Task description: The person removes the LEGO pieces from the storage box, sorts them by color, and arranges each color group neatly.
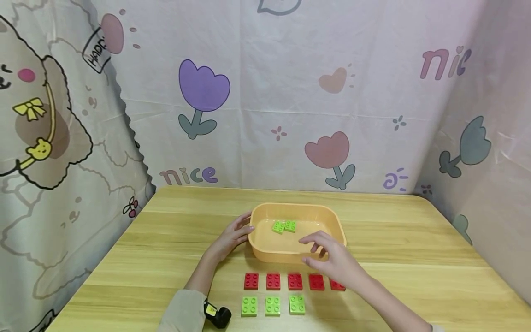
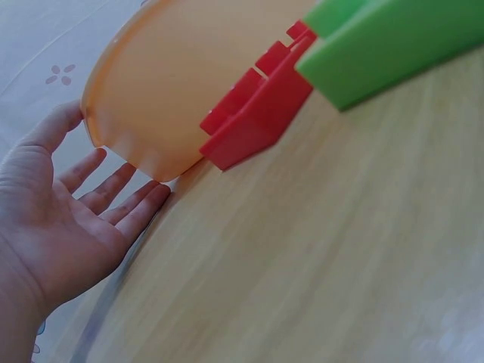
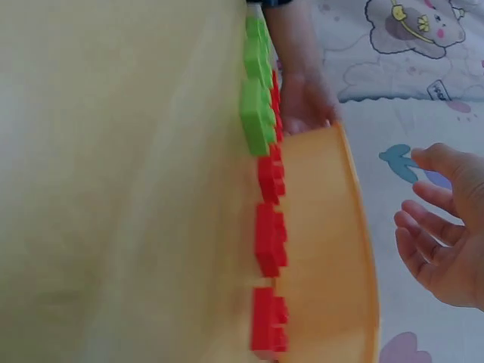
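My left hand (image 1: 230,237) holds the left end of a yellow-orange plastic basin (image 1: 271,256), thumb at the rim and fingers along the outer wall. Two light green toy building bricks (image 1: 284,227) lie inside the basin. Over its front right rim hovers my right hand (image 1: 332,258), fingers loosely bent with nothing between them. Below the basin runs a row of red building bricks (image 1: 273,281), the rightmost partly hidden by my right hand. Nearer me is a row of three green bricks (image 1: 272,306). In the left wrist view, fingertips meet the basin wall (image 2: 166,98).
The wooden table (image 1: 166,258) carries everything. A black device with a strap (image 1: 217,316) sits on my left wrist. Behind the table hangs a printed cloth (image 1: 265,152), and more cloth covers both sides.
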Action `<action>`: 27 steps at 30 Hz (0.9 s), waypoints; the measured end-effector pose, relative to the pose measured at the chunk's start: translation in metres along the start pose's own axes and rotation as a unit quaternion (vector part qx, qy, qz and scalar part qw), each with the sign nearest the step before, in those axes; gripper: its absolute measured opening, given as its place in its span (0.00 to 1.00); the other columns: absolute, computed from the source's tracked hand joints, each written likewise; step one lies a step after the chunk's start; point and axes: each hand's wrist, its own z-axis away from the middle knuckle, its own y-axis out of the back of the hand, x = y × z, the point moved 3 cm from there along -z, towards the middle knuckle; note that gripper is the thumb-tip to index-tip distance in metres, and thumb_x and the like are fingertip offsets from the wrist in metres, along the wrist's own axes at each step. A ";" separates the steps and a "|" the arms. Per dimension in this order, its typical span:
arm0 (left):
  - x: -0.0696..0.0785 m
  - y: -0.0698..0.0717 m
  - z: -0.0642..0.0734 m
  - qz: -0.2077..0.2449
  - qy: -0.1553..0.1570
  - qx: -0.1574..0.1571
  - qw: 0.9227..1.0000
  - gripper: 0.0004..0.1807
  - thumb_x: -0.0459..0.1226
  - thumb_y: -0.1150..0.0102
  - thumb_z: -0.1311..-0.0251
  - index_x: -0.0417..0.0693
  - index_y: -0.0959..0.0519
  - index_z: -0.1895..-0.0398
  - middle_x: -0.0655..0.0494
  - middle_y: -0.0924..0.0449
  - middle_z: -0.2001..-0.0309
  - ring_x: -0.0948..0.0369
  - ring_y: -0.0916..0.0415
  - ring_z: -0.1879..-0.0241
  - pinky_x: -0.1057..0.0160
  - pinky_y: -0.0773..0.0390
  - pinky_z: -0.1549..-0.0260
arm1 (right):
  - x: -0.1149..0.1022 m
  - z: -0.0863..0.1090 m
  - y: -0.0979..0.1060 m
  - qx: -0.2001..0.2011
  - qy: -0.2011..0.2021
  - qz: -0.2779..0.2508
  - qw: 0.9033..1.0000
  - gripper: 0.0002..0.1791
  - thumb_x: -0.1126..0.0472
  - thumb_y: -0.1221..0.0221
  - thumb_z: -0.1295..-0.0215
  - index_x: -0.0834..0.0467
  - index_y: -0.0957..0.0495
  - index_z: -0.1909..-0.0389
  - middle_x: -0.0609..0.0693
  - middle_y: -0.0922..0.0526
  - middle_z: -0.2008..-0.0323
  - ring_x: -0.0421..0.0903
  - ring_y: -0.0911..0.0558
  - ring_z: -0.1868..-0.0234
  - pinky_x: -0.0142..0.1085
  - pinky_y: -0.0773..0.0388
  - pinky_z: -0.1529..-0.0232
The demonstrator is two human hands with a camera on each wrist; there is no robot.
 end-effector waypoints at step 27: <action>-0.002 0.000 0.001 -0.001 -0.002 0.011 1.000 0.33 0.32 0.48 0.38 0.41 0.47 0.31 0.37 0.50 0.33 0.45 0.41 0.39 0.55 0.32 0.46 | 0.078 -0.090 -0.025 -0.087 -0.047 0.017 0.995 0.15 0.66 0.36 0.47 0.68 0.22 0.58 0.59 0.20 0.61 0.45 0.24 0.70 0.32 0.26 0.72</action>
